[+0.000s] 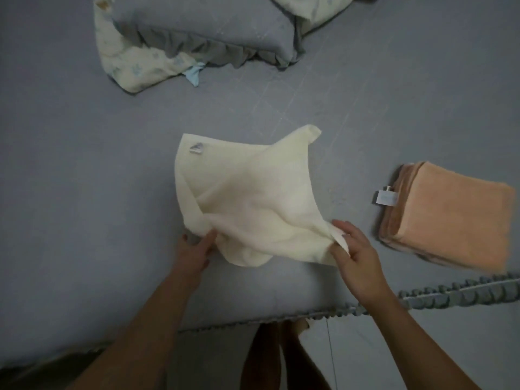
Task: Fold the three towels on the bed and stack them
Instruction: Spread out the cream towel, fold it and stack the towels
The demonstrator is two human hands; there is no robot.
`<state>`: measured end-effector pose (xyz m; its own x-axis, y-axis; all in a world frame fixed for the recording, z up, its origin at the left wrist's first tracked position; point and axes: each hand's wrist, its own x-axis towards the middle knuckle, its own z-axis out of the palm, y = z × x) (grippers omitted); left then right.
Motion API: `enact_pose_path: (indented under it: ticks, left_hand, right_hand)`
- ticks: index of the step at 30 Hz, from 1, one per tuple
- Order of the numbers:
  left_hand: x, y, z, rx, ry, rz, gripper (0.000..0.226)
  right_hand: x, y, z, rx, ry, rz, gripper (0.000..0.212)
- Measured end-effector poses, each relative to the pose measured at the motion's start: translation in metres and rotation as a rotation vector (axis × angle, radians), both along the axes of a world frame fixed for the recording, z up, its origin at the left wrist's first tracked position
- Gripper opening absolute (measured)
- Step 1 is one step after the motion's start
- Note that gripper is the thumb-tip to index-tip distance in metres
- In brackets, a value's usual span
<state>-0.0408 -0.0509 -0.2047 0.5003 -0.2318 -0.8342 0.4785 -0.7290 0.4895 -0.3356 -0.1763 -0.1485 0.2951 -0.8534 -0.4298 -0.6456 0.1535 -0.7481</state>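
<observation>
A cream towel (247, 192) lies crumpled and partly lifted in the middle of the grey bed, a small label near its far left corner. My left hand (194, 249) pinches its near left edge. My right hand (354, 249) grips its near right corner, which sticks up between the fingers. To the right sits a folded peach towel (450, 215), squared up with a white tag on its left side. The folded layers at its edge could be more than one towel; I cannot tell.
A grey ruffled pillow (202, 32) lies at the far side on a pale floral pillowcase (132, 66). The bed's ruffled trim (450, 294) marks the near edge, with my legs and the floor below it. Bare grey sheet (70, 178) spreads to the left.
</observation>
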Motion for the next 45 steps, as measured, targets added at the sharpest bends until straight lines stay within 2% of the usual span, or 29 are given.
enact_pose_path:
  ticks: [2, 4, 6, 9, 12, 15, 17, 19, 21, 23, 25, 27, 29, 30, 33, 35, 37, 39, 41, 44, 45]
  left_hand:
    - [-0.033, 0.006, -0.009, -0.001, 0.038, -0.121, 0.026]
    - [-0.053, 0.008, -0.018, -0.014, -0.016, -0.146, 0.012]
    - [-0.059, 0.005, -0.022, -0.026, -0.089, -0.071, 0.013]
    - [-0.059, 0.006, -0.017, -0.125, -0.081, 0.142, 0.009]
    - [-0.05, 0.013, 0.001, -0.268, -0.026, 0.285, 0.028]
    - [-0.03, 0.014, 0.024, -0.367, 0.007, 0.311, 0.035]
    - [-0.008, 0.007, 0.05, -0.41, -0.027, 0.34, 0.031]
    - [0.02, -0.006, 0.087, -0.47, -0.077, 0.4, 0.026]
    - [0.049, -0.023, 0.131, -0.494, -0.137, 0.449, 0.021]
    - [0.073, -0.042, 0.18, -0.534, -0.16, 0.45, 0.017]
    - [0.085, -0.06, 0.234, -0.619, -0.138, 0.362, 0.014]
    - [0.087, -0.075, 0.288, -0.734, -0.076, 0.209, 0.038]
    - [0.09, -0.086, 0.334, -0.86, -0.03, 0.159, 0.059]
    - [0.091, -0.09, 0.352, -0.919, -0.014, 0.161, 0.056]
    - [0.096, -0.097, 0.382, -0.939, -0.09, 0.172, 0.018]
    - [0.098, -0.098, 0.377, -0.882, -0.158, 0.142, 0.007]
    - [0.093, -0.092, 0.351, -0.813, -0.128, 0.148, 0.022]
    - [0.083, -0.078, 0.31, -0.699, -0.155, 0.152, 0.031]
    - [0.07, -0.056, 0.255, -0.503, -0.242, 0.069, 0.042]
    - [0.043, -0.007, 0.167, -0.229, -0.311, -0.06, 0.036]
    - [0.033, 0.011, 0.137, -0.138, -0.313, -0.112, 0.034]
  right_hand:
    - [0.005, -0.003, 0.003, -0.138, 0.004, 0.151, 0.026]
    - [0.01, -0.008, 0.002, -0.134, 0.009, 0.178, 0.017]
    - [0.016, -0.017, -0.001, -0.024, 0.062, 0.159, 0.022]
    - [0.019, -0.027, -0.014, 0.175, 0.211, 0.133, 0.016]
    - [0.018, -0.026, -0.018, 0.284, 0.207, 0.058, 0.029]
    - [0.025, -0.03, -0.001, 0.298, 0.069, -0.161, 0.034]
    - [0.032, -0.049, 0.022, 0.293, -0.067, -0.364, 0.026]
    - [0.039, -0.078, 0.052, 0.287, -0.214, -0.486, 0.019]
    - [0.046, -0.109, 0.089, 0.256, -0.322, -0.566, 0.021]
    - [0.054, -0.139, 0.129, 0.205, -0.378, -0.583, 0.015]
    - [0.061, -0.164, 0.173, 0.181, -0.446, -0.559, 0.019]
    - [0.07, -0.185, 0.216, 0.159, -0.511, -0.515, 0.023]
    - [0.079, -0.198, 0.256, 0.118, -0.608, -0.445, 0.019]
    - [0.083, -0.203, 0.273, 0.099, -0.676, -0.411, 0.018]
    - [0.083, -0.205, 0.308, 0.067, -0.847, -0.366, 0.036]
    - [0.076, -0.202, 0.313, 0.078, -0.89, -0.36, 0.038]
    - [0.065, -0.194, 0.299, 0.126, -0.834, -0.33, 0.031]
    - [0.049, -0.179, 0.263, 0.213, -0.687, -0.352, 0.03]
    - [0.028, -0.155, 0.209, 0.294, -0.528, -0.384, 0.027]
    - [-0.003, -0.103, 0.12, 0.406, -0.245, -0.405, 0.015]
    - [-0.012, -0.086, 0.091, 0.443, -0.132, -0.378, 0.019]
